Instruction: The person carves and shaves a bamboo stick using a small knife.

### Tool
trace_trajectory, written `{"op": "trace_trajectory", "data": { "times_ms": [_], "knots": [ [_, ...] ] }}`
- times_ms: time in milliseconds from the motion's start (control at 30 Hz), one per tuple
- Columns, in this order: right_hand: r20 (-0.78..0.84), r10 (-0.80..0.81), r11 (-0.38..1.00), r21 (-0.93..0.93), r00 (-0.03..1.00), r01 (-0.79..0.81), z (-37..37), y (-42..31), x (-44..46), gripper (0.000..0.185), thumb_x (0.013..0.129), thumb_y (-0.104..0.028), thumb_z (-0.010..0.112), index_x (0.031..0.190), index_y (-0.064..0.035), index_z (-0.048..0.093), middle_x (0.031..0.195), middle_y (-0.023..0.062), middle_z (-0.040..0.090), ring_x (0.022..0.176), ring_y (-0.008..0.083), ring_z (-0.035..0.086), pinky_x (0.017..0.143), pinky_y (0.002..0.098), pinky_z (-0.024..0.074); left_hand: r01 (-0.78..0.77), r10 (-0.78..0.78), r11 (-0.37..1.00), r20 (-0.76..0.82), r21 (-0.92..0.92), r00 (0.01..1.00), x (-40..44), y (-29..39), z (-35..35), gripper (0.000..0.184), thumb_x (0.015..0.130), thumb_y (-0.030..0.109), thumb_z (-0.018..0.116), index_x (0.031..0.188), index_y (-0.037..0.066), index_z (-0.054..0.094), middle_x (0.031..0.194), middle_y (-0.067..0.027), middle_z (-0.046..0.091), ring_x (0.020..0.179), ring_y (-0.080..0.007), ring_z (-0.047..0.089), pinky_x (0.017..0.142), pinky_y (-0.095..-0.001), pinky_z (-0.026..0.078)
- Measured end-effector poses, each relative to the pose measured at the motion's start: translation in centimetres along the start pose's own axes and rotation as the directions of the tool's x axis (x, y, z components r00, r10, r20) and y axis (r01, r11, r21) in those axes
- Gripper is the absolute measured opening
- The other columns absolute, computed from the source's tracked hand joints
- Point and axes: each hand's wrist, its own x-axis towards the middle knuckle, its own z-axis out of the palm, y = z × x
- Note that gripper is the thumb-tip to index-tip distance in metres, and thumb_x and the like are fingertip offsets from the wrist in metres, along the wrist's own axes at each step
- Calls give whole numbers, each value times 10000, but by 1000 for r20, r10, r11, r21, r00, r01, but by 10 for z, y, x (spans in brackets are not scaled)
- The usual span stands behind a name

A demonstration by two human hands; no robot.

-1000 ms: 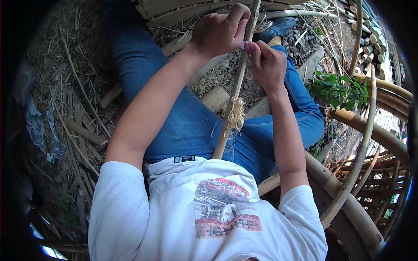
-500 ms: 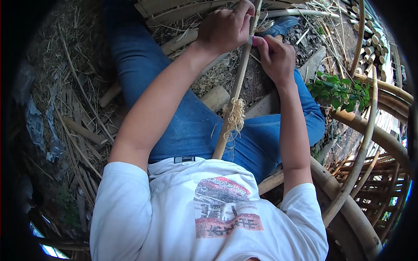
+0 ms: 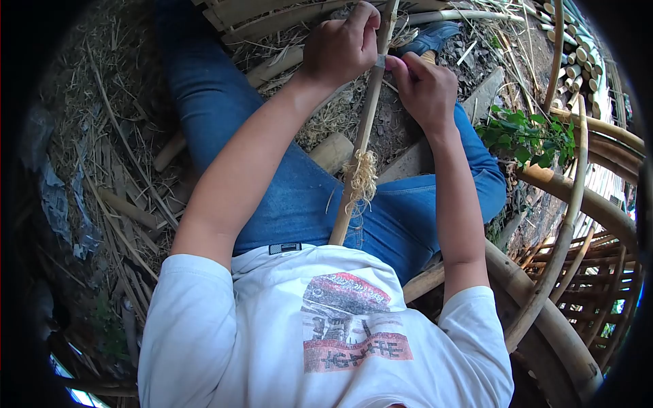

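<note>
A narrow bamboo strip (image 3: 369,109) runs from my waist up between my legs, slanting away from me. A clump of curly pale shavings (image 3: 362,173) clings to its lower part. My left hand (image 3: 342,49) is closed in a fist at the strip's left side, near the far end. My right hand (image 3: 428,92) is closed at the right side, its thumb pressed close to the strip. Between the two hands a thin grey blade (image 3: 380,60) lies across the bamboo; its ends go into the hands, and most of it is hidden by the fingers.
Bamboo poles (image 3: 578,197) curve along the right, beside a woven bamboo frame (image 3: 592,299). Cut bamboo (image 3: 581,58) is stacked at the upper right. A leafy green plant (image 3: 527,136) grows near my right knee. Dry straw and crumpled plastic (image 3: 61,197) cover the left ground.
Both hands and the far end of the bamboo strip have shifted slightly left. The hands' grip looks the same, and the shavings stay on the strip.
</note>
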Motion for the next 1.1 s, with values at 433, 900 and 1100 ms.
{"op": "trace_trajectory", "data": {
  "times_ms": [433, 900, 1100],
  "knots": [
    [-59, -17, 1000, -22, 998, 16, 6, 3, 4, 435, 943, -418, 704, 671, -99, 585, 538, 96, 562, 468, 317, 564, 452, 412, 408, -77, 77, 996, 2, 36, 997, 13, 1, -2, 79, 946, 10, 555, 953, 73, 508, 603, -155, 566, 488, -353, 617, 418, -435, 427],
    [-97, -1, 1000, -20, 995, -1, 8, -3, -6, 407, 921, -402, 738, 680, -112, 586, 533, 74, 551, 455, 282, 561, 434, 384, 393, -11, -15, 990, 181, 141, 983, 0, -10, -2, 229, 933, 139, 680, 1115, 58, 568, 818, -181, 680, 748, -323, 725, 596, -419, 553],
    [-22, 47, 997, 61, 999, -46, -3, -26, -34, 381, 916, -348, 753, 688, -102, 573, 552, 75, 552, 464, 277, 560, 438, 378, 393, -206, 206, 978, 5, 18, 979, -21, 16, -20, 182, 843, -36, 630, 954, 90, 559, 575, -89, 595, 529, -288, 662, 463, -405, 496]
  ]
}}
